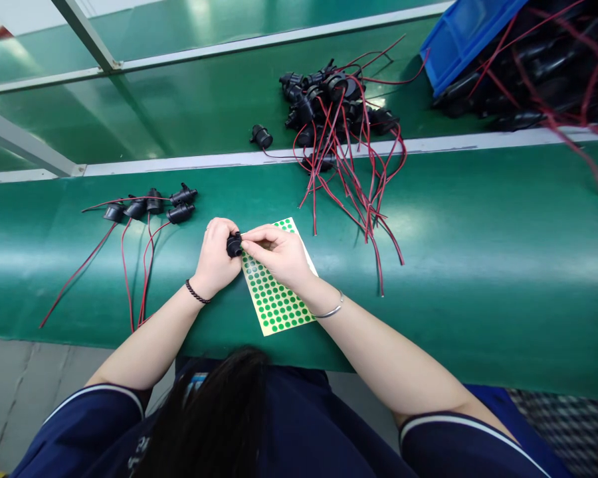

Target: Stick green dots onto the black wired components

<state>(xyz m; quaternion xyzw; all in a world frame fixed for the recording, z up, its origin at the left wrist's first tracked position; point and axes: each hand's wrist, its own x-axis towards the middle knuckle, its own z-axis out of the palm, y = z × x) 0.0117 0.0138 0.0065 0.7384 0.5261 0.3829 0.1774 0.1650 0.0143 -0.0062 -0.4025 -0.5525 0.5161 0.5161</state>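
Note:
My left hand (215,255) grips a small black socket part (234,245) just above the green table. My right hand (275,251) pinches at the top of that same part with fingertips. Under both hands lies a yellowish sheet of small green dot stickers (274,302), partly covered by my right wrist. Whether a sticker sits on my fingertip is too small to tell.
Several black sockets with red wires (149,204) lie in a row at the left. A larger tangled pile of them (336,113) sits beyond the sheet, one lone socket (262,136) beside it. A blue bin (466,33) with more parts stands at the far right.

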